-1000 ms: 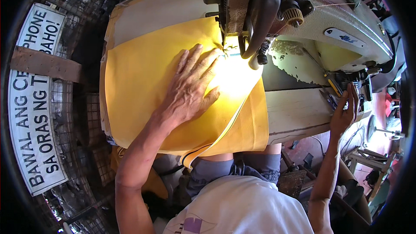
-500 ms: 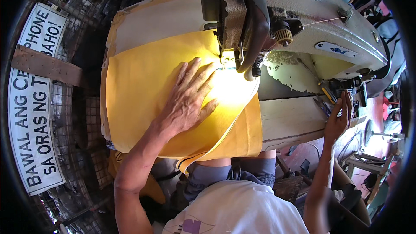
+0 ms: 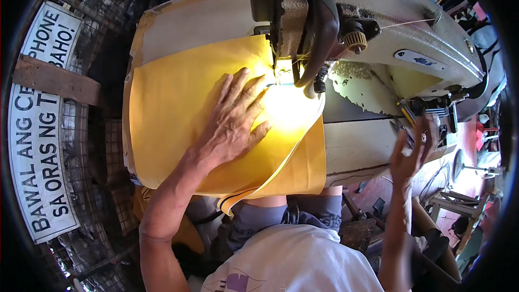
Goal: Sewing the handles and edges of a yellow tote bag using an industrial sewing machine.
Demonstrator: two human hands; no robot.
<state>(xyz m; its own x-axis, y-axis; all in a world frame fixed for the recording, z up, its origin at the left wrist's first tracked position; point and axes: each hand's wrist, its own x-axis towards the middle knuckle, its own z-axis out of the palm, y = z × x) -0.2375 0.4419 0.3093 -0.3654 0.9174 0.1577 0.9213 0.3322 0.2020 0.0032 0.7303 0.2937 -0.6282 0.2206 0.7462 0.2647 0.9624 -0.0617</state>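
Observation:
My left hand lies flat with spread fingers on a large yellow sheet of material, its fingertips just left of the sewing machine's lit needle area. A loose yellow edge with a dark stripe curls over the front of the bed, above my lap. At the right, my right hand is raised over the machine bed, thumb and fingers apart and partly blurred. A small round shiny thing shows among its fingers; I cannot tell whether it is worn or held. Close by is a yellow-and-black handled tool.
The sewing machine's arm spans the upper right, with a tension knob near the head. A white sign hangs on wire mesh at the left. A wooden stool-like frame stands at the lower right.
My right hand has moved slightly left, and its thumb and fingers have spread apart. My left hand stays on the yellow sheet. The whole view has shifted a little.

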